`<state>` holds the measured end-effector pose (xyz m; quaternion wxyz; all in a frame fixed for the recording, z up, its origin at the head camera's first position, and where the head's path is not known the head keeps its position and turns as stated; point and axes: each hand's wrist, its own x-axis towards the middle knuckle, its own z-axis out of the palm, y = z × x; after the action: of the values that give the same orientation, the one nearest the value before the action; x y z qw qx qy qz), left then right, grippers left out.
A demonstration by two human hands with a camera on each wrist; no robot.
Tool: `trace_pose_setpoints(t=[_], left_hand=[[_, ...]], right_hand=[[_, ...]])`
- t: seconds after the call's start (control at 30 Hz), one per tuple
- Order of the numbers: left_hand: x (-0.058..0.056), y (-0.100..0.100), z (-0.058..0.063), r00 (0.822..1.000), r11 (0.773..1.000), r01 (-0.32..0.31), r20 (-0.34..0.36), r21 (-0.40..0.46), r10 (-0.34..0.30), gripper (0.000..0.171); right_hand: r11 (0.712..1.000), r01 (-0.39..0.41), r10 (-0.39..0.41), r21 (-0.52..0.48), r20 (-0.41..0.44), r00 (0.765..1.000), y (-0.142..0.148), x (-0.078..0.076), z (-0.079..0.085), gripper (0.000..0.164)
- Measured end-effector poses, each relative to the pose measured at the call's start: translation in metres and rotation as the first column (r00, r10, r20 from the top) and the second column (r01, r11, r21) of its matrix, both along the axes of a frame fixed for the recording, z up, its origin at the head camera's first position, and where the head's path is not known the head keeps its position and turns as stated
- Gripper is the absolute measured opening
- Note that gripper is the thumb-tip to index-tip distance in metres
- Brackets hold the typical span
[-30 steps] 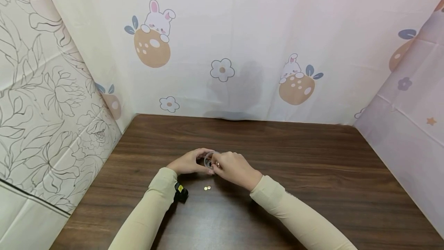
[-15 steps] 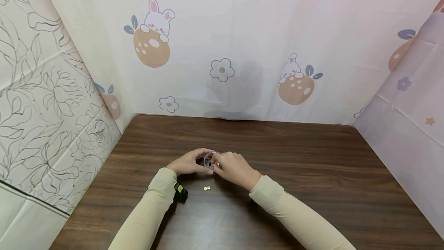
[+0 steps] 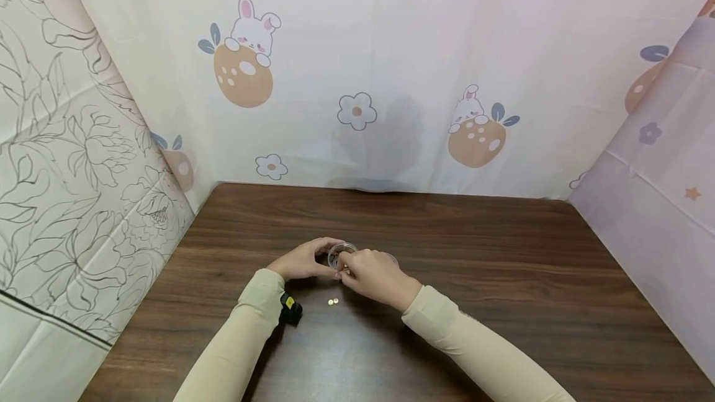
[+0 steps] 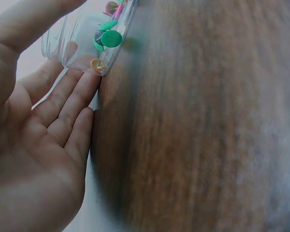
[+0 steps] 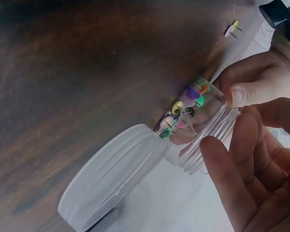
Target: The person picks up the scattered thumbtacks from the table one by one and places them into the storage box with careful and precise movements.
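My left hand holds a clear plastic jar on its side, thumb and fingers round it. Colourful thumbtacks lie inside, green, orange and pink among them. At the jar's threaded mouth is my right hand, its fingers bent; in the right wrist view its fingers are beside the threads. Whether its fingertips pinch a tack is hidden. Two loose thumbtacks, one yellow and one pale, lie on the table nearer to me.
A whitish screw lid stands on the table beside the jar, mostly behind my right hand in the head view. A black wrist camera hangs under my left wrist. Printed cloths close off the brown wooden table behind and at the sides.
My right hand has shifted slightly down towards me at the jar's mouth, so more of the jar's rim and the lid's edge show. The left hand and loose tacks have stayed put.
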<state>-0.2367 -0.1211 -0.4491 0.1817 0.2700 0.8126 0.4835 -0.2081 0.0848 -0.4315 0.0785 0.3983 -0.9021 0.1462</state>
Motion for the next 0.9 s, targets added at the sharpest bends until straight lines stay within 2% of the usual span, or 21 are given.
trace_pose_setpoints(t=[0.13,0.43,0.73,0.9], left_hand=[[0.000,-0.001,0.000,1.000,1.000,0.010,-0.008,-0.003,-0.010,0.068],[0.001,0.000,0.001,1.000,1.000,0.002,0.001,-0.006,-0.002,0.067],[-0.001,-0.001,0.000,0.999,0.999,0.036,-0.013,0.038,-0.036,0.067],[-0.002,-0.001,-0.001,0.999,0.998,0.050,-0.022,0.048,-0.049,0.064]], right_hand=[[0.999,-0.038,0.038,-0.005,0.025,0.999,0.001,0.000,0.000,0.010],[0.995,-0.098,0.096,0.024,0.068,0.993,0.002,0.002,-0.003,0.005],[0.985,-0.137,0.120,0.101,0.156,0.980,-0.006,0.009,-0.007,0.006],[0.982,-0.143,0.120,0.121,0.174,0.977,-0.010,0.012,-0.011,0.005]])
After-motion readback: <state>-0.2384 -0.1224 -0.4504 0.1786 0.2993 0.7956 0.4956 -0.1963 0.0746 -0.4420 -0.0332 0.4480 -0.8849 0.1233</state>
